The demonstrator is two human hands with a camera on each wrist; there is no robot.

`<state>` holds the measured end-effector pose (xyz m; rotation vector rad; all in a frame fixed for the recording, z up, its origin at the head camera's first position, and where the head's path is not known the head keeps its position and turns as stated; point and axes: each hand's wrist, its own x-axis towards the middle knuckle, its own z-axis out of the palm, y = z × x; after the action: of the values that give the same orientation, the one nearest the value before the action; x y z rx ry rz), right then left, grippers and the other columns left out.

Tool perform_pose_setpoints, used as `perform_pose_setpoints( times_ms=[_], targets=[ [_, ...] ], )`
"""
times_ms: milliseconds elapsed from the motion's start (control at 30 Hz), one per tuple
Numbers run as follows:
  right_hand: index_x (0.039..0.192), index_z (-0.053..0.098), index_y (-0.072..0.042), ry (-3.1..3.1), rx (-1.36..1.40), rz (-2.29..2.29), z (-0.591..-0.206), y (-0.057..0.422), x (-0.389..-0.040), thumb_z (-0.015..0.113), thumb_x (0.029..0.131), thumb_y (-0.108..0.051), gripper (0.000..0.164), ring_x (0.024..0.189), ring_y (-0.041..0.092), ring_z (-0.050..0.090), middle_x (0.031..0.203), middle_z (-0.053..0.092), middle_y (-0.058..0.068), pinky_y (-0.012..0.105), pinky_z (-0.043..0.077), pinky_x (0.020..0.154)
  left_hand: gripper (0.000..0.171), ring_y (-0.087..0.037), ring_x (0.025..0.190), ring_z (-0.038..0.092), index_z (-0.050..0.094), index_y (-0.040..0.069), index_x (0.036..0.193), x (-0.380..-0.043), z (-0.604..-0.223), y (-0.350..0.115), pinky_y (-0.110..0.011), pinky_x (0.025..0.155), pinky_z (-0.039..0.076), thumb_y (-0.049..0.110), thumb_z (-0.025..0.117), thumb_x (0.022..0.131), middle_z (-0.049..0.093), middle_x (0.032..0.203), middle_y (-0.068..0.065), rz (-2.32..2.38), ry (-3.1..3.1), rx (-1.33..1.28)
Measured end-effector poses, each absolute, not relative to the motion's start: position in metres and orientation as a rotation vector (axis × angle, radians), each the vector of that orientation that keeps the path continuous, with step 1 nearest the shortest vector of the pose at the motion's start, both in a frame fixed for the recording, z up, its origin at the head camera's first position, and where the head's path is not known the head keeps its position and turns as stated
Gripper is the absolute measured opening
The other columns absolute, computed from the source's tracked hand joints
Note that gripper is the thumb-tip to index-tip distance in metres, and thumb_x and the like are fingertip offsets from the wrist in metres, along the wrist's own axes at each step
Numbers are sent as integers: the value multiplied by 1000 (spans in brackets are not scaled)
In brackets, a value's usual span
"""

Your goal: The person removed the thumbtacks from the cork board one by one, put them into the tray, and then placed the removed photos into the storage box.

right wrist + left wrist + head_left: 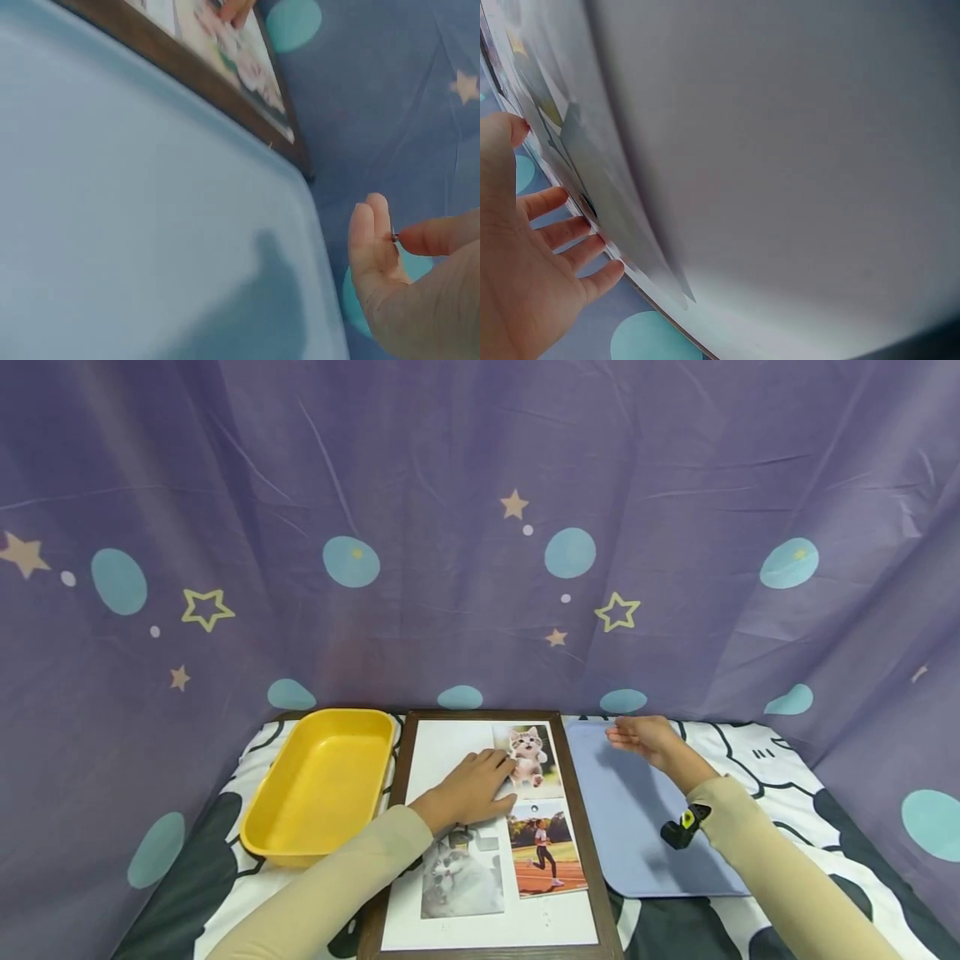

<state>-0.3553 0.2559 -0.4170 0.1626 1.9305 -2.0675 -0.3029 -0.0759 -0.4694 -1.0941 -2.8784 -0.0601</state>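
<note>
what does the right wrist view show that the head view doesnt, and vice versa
Only the right wrist view shows the small metal piece pinched in the right hand. Only the head view shows the yellow tub and black-and-white cloth. Both show the blue tray, brown-framed board and left hand at the kitten photo.

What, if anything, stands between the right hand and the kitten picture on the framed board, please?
Only the blue tray's edge and the board's brown frame lie between the right hand and the kitten picture, apparently below the hand. Nothing visible rises in between; the left hand touches the picture's left side.
</note>
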Motion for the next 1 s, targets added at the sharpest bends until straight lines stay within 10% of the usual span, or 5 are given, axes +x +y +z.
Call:
perform_pose_setpoints(
  times_ms=[1000],
  targets=[
    [104, 62, 10, 1951, 312, -1894, -450, 270, -363, 47, 102, 2, 17, 67, 7, 72, 71, 73, 1, 22, 61, 71, 60, -29, 140, 46, 46, 13, 151, -302, -467, -76, -47, 110, 44, 50, 46, 103, 48, 151, -10, -52, -2893, -1088]
  ],
)
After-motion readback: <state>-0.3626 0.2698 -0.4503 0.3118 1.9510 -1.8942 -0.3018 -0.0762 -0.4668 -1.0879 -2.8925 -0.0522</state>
